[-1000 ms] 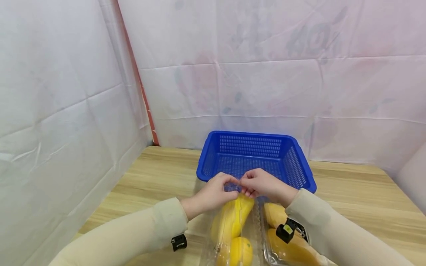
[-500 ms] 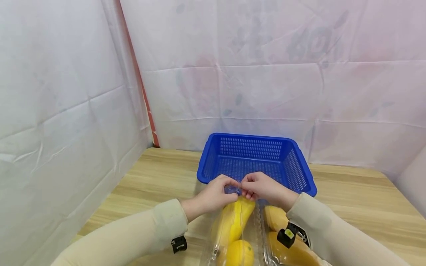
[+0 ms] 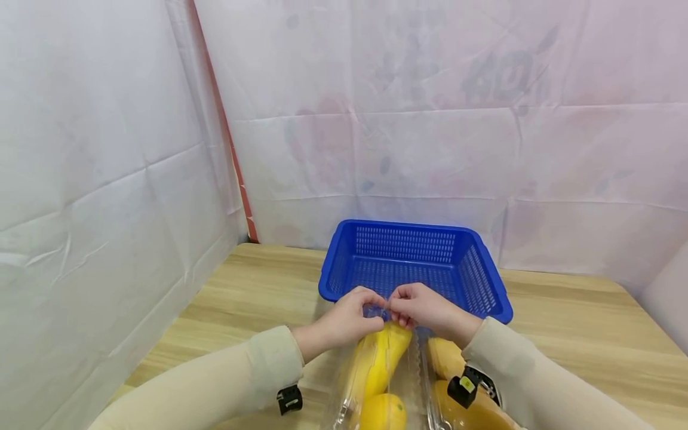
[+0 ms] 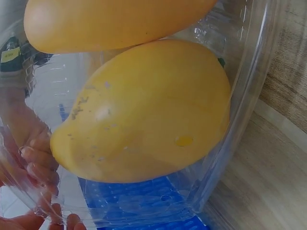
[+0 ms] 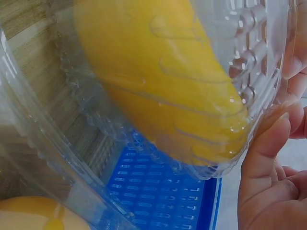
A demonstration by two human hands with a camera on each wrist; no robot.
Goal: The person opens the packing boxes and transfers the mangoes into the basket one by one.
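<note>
A clear plastic clamshell fruit box [image 5: 249,52] holds yellow mangoes, a long one [image 3: 384,358] and a rounder one [image 3: 384,412] in the head view. At its far edge, my left hand [image 3: 346,316] and right hand [image 3: 424,307] meet with fingertips nearly touching. Thumb and index finger of the right hand [image 5: 273,187] pinch the rim in the right wrist view. The left hand's fingers are curled over the same edge. Seen through plastic in the left wrist view are a large mango [image 4: 153,115] and part of another [image 4: 115,21].
Just beyond my hands stands a blue perforated basket [image 3: 403,269]. To the right, under my right forearm, lies a second clear box with mangoes [image 3: 446,358]. The wooden table [image 3: 258,280] is bounded by white cloth walls [image 3: 134,209].
Both hands stay at the box's far edge with only tiny finger movements. The whole head view has shifted slightly, so the basket appears a little lower.
</note>
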